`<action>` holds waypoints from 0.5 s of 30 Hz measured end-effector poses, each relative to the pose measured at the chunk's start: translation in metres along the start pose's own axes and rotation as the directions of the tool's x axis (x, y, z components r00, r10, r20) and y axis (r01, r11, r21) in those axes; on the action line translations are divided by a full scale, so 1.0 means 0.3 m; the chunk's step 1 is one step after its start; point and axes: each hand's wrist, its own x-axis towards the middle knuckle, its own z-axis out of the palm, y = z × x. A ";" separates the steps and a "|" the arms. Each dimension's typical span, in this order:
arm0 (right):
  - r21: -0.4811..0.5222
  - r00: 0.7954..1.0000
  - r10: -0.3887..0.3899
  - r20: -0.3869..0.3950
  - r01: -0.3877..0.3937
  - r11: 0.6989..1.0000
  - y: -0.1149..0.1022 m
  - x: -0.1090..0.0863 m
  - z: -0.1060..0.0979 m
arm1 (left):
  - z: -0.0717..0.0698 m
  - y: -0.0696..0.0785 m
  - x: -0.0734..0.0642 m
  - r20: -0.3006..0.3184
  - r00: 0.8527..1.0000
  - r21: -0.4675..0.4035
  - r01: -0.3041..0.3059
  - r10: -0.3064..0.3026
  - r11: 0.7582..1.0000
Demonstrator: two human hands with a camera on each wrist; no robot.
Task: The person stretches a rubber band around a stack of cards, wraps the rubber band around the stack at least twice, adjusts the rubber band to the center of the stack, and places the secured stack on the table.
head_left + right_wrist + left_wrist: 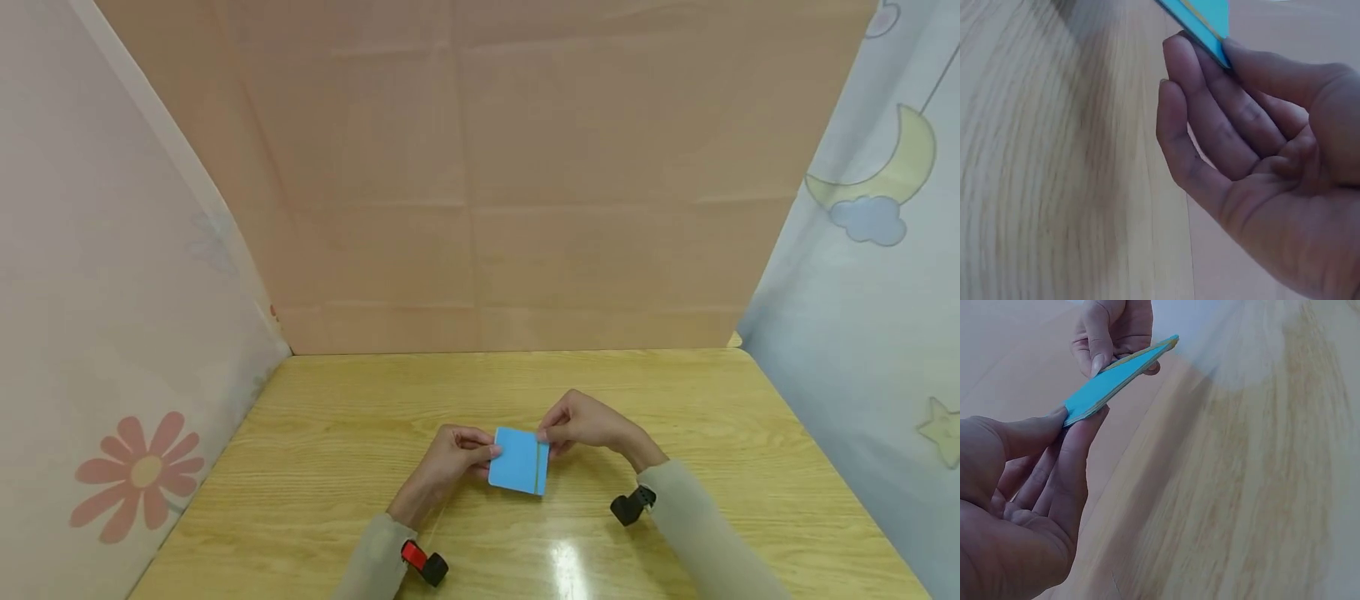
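Note:
Between the two hands is a small blue notebook (pixel 516 460) with rounded corners, held up over the table. A thin yellowish elastic band (pixel 537 472) runs down it near its right edge. The left hand (pixel 448 457) pinches the notebook's left edge, thumb on the blue cover and fingers behind. At the upper right corner, beside the band, the right hand (pixel 588 423) pinches it between thumb and fingers. The left wrist view shows the notebook (pixel 1107 384) almost edge-on, thin and layered. Part of the notebook is cut off in the right wrist view.
A wooden table (pixel 360 392) lies below, with a bright glare spot near its front. A plain brownish sheet (pixel 465 183) hangs behind it. Patterned cloths stand at the left (pixel 135 292) and the right (pixel 862 317). Each wrist wears a strap with a small black camera.

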 end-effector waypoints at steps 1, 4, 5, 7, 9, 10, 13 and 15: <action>0.001 1.000 -0.005 0.004 0.005 1.000 0.000 0.003 0.002 | 0.000 0.001 0.000 0.006 1.000 0.003 0.000 0.000 1.000; 0.004 1.000 -0.024 0.017 0.024 1.000 -0.002 0.014 0.008 | 0.006 0.007 -0.002 0.019 1.000 0.022 0.001 -0.001 1.000; 0.003 0.999 -0.031 0.019 0.031 1.000 -0.003 0.017 0.010 | 0.008 0.009 -0.004 0.022 1.000 0.029 0.000 -0.001 1.000; -0.004 0.999 -0.035 0.014 0.035 0.999 -0.009 0.022 0.014 | 0.013 0.012 -0.006 0.024 1.000 0.040 0.002 -0.003 0.999; -0.005 0.999 -0.032 -0.002 0.032 0.999 -0.014 0.023 0.018 | 0.015 0.013 -0.007 0.018 1.000 0.039 0.007 -0.008 0.999; -0.001 1.000 -0.028 -0.008 0.028 1.000 -0.016 0.023 0.021 | 0.015 0.012 -0.007 0.018 1.000 0.035 0.010 -0.011 0.999; 0.008 1.000 -0.020 -0.007 0.020 1.000 -0.019 0.022 0.032 | 0.014 0.012 -0.006 0.024 1.000 0.021 0.019 -0.019 1.000; 0.012 1.000 -0.018 -0.006 0.018 1.000 -0.020 0.021 0.039 | 0.012 0.012 -0.004 0.027 0.999 0.015 0.022 -0.022 1.000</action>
